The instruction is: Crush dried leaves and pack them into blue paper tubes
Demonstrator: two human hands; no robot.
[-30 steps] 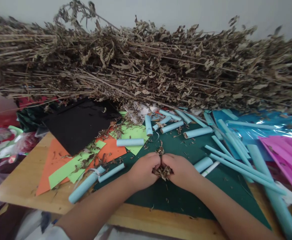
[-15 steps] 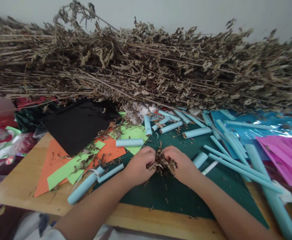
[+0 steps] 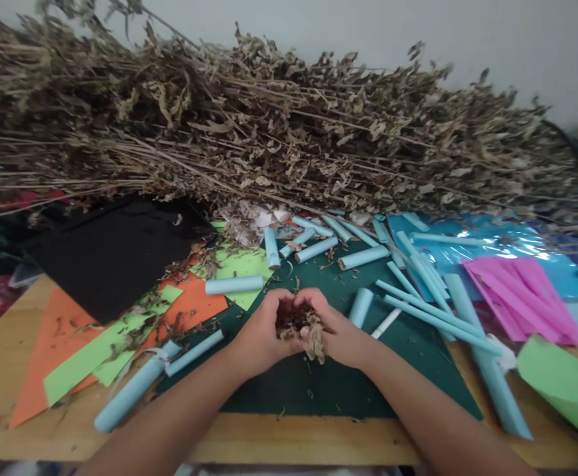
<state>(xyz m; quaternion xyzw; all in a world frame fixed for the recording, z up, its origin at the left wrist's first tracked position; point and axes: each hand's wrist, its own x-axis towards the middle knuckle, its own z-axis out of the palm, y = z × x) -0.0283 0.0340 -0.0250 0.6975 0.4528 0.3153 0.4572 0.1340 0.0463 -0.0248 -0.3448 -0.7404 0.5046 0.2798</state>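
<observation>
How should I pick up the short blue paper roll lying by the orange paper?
Grip the blue roll around its middle, coming from above with thumb and fingers on its long sides. It lies flat and crosswise with bare paper around it, and, being hollow paper, it probably crushes if squeezed hard.

Soft, even daylight is falling over my table, and nothing is throwing a hard shadow; only a faint shade is sitting under my left hand (image 3: 261, 337) and right hand (image 3: 335, 334). Glare is flashing off the blue foil sheet (image 3: 497, 248). The wide lens is bending the table edge (image 3: 289, 439) and stretching the corners. Motion blur is smearing the dried branches (image 3: 269, 139) at both far sides, and my forearms are looking soft.
</observation>
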